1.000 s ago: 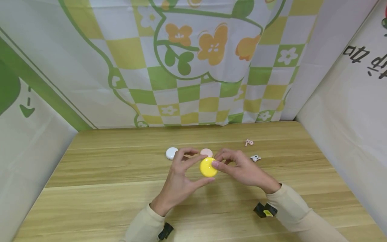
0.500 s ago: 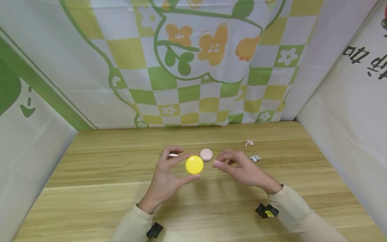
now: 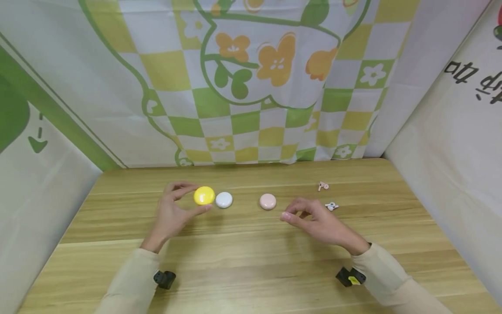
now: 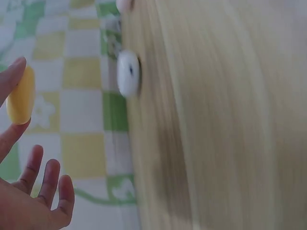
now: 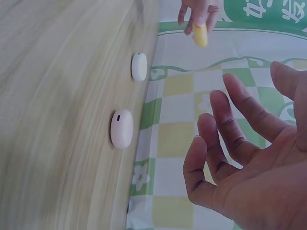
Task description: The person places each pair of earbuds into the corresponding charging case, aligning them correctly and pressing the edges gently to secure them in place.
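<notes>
My left hand [image 3: 172, 213] pinches a glossy yellow round earbud case [image 3: 204, 196] between thumb and index finger, raised above the table at the left. In the left wrist view the yellow case [image 4: 21, 96] is seen edge-on, and the other fingers are spread away from it. A white round case [image 3: 224, 200] lies just right of it on the table. Farther right lies a pink round case [image 3: 268, 201]; a small dark port shows on its side in the right wrist view. My right hand [image 3: 317, 220] hovers beside the pink case, loosely bent and holding nothing.
Pink earbuds [image 3: 323, 186] and white earbuds [image 3: 331, 206] lie right of the cases, beyond my right hand. The wooden table [image 3: 251, 270] ends at a checkered cloth backdrop [image 3: 245, 122]. White printed cloth walls stand on both sides.
My left hand has carried the yellow case leftward, away from my right hand, which has let go of it. The white case is uncovered. My right hand has barely moved.
</notes>
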`<state>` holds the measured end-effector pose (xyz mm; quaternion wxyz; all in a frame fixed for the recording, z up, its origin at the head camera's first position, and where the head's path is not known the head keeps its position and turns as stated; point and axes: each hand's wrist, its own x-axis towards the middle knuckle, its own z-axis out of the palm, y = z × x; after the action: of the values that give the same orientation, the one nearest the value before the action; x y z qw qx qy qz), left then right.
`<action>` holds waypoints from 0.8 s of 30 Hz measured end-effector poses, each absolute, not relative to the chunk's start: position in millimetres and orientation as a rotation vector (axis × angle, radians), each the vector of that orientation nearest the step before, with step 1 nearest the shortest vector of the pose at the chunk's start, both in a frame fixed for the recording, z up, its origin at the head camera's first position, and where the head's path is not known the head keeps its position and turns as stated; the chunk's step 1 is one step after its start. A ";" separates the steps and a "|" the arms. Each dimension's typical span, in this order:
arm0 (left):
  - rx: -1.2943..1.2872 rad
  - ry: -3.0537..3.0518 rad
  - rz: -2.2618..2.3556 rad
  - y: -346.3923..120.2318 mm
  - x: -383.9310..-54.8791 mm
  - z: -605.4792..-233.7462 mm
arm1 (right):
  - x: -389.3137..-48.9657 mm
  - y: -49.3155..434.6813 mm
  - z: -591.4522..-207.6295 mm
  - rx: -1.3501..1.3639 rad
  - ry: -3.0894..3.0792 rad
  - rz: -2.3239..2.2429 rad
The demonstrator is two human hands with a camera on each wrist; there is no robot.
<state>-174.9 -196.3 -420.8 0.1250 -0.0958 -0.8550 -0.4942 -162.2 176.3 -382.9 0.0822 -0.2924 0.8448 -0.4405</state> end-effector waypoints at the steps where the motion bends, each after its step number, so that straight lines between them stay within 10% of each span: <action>1: -0.262 -2.517 -1.424 -202.3 -177.4 -421.8 | -162.0 177.0 -383.6 -0.880 2.524 -1.318; 24: -0.014 -2.880 -1.213 -284.3 -209.7 -447.1 | -160.2 183.7 -390.7 -0.879 2.536 -1.278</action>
<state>-209.7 -284.3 -447.1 0.0083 -0.0045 -0.9215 -0.3882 -160.2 183.7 -390.7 0.0843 -0.2946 0.8501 -0.4283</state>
